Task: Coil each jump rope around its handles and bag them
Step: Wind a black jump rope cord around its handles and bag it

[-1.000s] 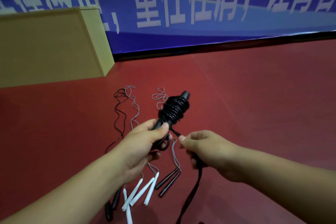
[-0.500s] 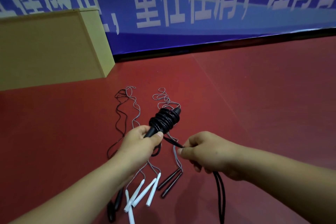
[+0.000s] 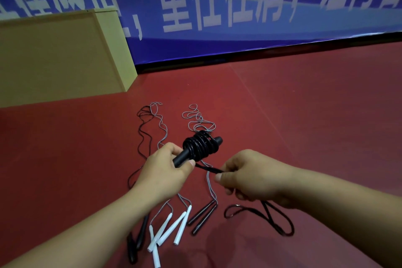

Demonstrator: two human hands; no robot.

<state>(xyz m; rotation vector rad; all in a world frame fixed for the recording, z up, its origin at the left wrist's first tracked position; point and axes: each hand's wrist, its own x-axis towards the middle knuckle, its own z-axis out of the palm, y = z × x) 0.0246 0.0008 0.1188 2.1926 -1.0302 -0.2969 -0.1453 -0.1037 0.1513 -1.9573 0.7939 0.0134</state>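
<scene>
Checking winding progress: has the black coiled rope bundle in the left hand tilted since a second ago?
Yes. The black coiled rope bundle has swung from pointing up at the blue banner to leaning rightward.

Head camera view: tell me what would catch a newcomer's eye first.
At centre, the left hand grips a black jump rope handle wound with glossy black cord, while the right hand pinches the loose cord end. Behind, a blue banner with large white characters spans the wall. Thin uncoiled ropes with white handles lie on the red floor below the hands.

Both forearms bare, no sleeves; left hand (image 3: 165,175) and right hand (image 3: 250,177) ungloved.
</scene>
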